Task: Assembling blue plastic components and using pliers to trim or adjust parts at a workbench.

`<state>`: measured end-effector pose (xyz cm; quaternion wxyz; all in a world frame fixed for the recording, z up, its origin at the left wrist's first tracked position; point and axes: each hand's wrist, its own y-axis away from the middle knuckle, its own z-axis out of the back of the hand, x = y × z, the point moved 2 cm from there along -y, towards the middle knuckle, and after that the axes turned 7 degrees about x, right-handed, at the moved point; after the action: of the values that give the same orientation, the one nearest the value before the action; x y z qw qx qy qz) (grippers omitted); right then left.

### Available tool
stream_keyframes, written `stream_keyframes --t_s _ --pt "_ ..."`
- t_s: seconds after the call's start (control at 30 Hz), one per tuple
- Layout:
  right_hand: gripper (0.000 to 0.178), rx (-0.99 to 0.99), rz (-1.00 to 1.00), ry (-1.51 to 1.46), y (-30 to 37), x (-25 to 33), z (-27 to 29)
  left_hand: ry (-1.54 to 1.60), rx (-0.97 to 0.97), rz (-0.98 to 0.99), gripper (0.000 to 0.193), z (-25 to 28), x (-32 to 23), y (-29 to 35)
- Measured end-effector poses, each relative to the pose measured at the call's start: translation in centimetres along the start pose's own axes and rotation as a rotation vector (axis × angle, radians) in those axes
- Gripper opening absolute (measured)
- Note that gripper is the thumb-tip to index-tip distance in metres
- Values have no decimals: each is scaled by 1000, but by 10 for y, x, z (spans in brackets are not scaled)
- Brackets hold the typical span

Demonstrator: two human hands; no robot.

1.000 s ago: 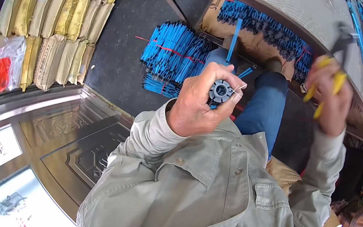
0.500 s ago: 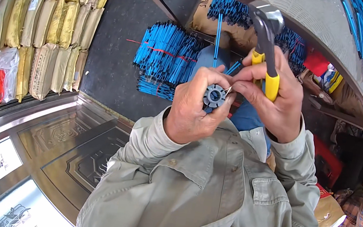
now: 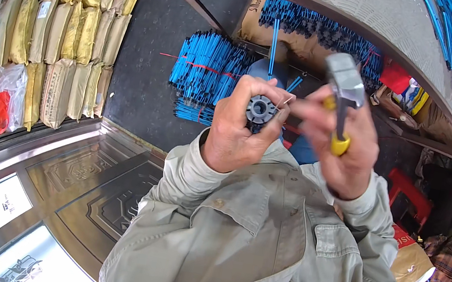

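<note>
Left hand (image 3: pixel 234 133): closed around a small dark round part (image 3: pixel 261 110), raised in front of the chest, its toothed end face turned up toward the camera.
Right hand (image 3: pixel 339 155): clamped on yellow-handled pliers (image 3: pixel 341 104); the grey head sticks up above the fingers, and the fingertips reach across to the part.
Wire (image 3: pixel 286 100): a thin strand runs from the part's rim toward the right fingertips.
Hands together: nearly touching, just above the khaki jacket (image 3: pixel 256 243).
Box (image 3: pixel 259 23): a cardboard carton beyond the hands, under the counter edge, with blue rods (image 3: pixel 318 27) lying along it.
Floor bundles (image 3: pixel 208 71): more blue rods tied with red string, on the dark mat just behind the left hand; the hands hide part of them.
Counter (image 3: pixel 375 13): pale, curving across the top, with blue rods along its right end.
Sacks (image 3: pixel 63 34): yellow and tan, stacked in rows far left.
Bags (image 3: pixel 0 98): a red and a clear plastic one beside the sacks.
Stool (image 3: pixel 409 200): red, to the right.
</note>
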<state>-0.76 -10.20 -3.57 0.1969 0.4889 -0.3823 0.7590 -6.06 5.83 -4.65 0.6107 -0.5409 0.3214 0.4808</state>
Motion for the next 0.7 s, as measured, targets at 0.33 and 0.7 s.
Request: stream_keyframes --t_s 0.33,0.7 --pt "35 -115 468 1580 -17 -10 37 -39 49 26 29 3 -6 0" --pt "41 -271 715 1692 -18 -22 23 -70 22 28 33 7 -4 1"
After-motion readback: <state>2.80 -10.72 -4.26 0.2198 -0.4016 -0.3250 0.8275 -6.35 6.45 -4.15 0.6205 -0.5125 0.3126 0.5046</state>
